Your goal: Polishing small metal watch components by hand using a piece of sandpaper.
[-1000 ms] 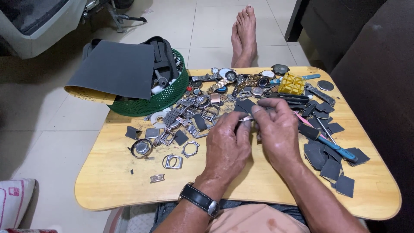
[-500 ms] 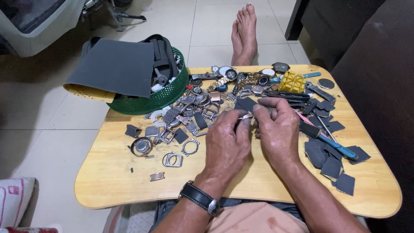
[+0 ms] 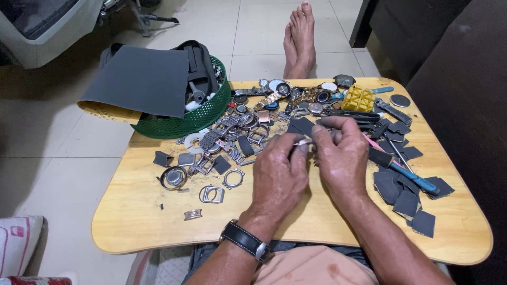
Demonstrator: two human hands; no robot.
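While your left hand (image 3: pixel 280 171) and right hand (image 3: pixel 340 153) pinch one small metal watch part (image 3: pixel 304 141) at frame centre, the heap of watch cases (image 3: pixel 248 126) above lies unsorted.

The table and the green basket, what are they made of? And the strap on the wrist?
Table: looks like wood, pale yellow with faint grain and a smooth, slightly glossy top. Basket: probably plastic, with an even green colour and a moulded mesh of small holes. Strap on the left wrist: black, matte, likely leather or an imitation, with a shiny metal buckle.
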